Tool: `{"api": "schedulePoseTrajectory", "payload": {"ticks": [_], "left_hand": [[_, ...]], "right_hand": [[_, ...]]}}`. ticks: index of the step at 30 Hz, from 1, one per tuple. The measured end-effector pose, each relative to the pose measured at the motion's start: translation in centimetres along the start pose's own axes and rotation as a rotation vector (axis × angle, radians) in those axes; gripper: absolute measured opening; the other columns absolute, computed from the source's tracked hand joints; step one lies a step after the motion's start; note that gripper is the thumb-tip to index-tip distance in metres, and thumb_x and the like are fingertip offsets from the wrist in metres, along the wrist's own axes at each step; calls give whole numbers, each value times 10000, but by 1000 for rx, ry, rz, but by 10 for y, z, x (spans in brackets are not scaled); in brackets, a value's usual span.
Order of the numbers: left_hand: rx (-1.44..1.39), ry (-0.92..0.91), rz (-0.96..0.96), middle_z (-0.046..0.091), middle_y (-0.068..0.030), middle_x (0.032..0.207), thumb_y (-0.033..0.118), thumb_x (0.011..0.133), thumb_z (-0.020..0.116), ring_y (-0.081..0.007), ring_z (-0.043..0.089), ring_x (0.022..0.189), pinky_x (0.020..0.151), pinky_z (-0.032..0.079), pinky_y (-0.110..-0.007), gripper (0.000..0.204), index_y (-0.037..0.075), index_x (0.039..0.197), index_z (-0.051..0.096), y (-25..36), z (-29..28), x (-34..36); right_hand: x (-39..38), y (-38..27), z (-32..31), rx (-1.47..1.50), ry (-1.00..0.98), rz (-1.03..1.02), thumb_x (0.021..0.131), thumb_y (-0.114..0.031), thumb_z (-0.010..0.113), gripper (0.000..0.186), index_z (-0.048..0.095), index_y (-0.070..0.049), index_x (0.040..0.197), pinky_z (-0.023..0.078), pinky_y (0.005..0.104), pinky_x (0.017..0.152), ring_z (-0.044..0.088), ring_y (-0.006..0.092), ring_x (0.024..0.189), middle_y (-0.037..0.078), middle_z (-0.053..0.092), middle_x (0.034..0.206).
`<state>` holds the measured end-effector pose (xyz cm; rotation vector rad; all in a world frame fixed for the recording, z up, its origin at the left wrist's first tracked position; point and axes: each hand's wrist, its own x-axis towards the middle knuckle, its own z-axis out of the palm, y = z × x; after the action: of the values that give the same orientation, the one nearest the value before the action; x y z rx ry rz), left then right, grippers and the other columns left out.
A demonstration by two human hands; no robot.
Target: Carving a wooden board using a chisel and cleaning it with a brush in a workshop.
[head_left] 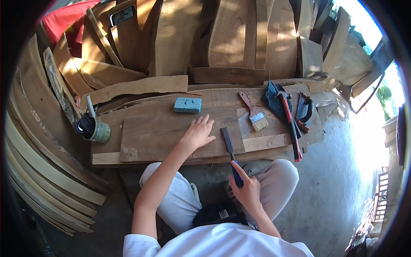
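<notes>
My left hand (199, 131) lies on a flat brown board (158, 132), fingers stretched out and thumb apart, holding nothing. In my right hand (247, 188) is a chisel (228, 141), gripped by its blue handle. The dark blade points away from me, its tip over the board's right part. Just beyond my left hand rests a teal block (188, 105) with a pitted top. To the right, a paintbrush (254, 112) with a reddish handle lies with its bristles toward me.
A red-and-black hammer (291, 122) lies at the bench's right on a dark teal cloth (271, 98), beside a small hand plane or similar tool (304, 109). A tin (101, 132) holding tools stands at the left end. Planks (180, 38) lean behind; curved strips (55, 192) lie left.
</notes>
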<state>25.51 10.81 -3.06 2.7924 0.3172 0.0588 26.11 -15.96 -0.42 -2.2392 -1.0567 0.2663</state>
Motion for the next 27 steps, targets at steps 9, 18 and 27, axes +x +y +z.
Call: {"api": "schedulePoseTrajectory", "payload": {"ticks": [9, 18, 27], "left_hand": [[5, -191, -55, 184, -245, 1516, 590, 744, 678, -433, 187, 1397, 1096, 199, -619, 1008, -13, 1437, 264, 44, 9, -11], [126, -150, -43, 87, -272, 1534, 648, 715, 663, -418, 123, 1423, 1103, 154, -622, 1159, -47, 1471, 126, 72, 40, -20], [689, -8, 38, 410, -281, 1396, 318, 872, 609, -361, 394, 1323, 1087, 352, -365, 687, -102, 1367, 382, 109, 58, -30]], "right_hand": [[-26, 41, -13, 133, 82, 64, 820, -100, 598, 569, 435, -106, 1365, 513, 424, 714, 627, 400, 700, 220, 628, 774], [-31, 40, -49, 254, -92, 196, 836, -80, 617, 544, 473, -152, 1356, 524, 399, 696, 647, 397, 778, 223, 650, 876], [-48, 41, -52, 283, 43, 265, 856, -72, 634, 465, 550, -135, 1309, 515, 382, 617, 653, 362, 663, 209, 660, 800]]}}
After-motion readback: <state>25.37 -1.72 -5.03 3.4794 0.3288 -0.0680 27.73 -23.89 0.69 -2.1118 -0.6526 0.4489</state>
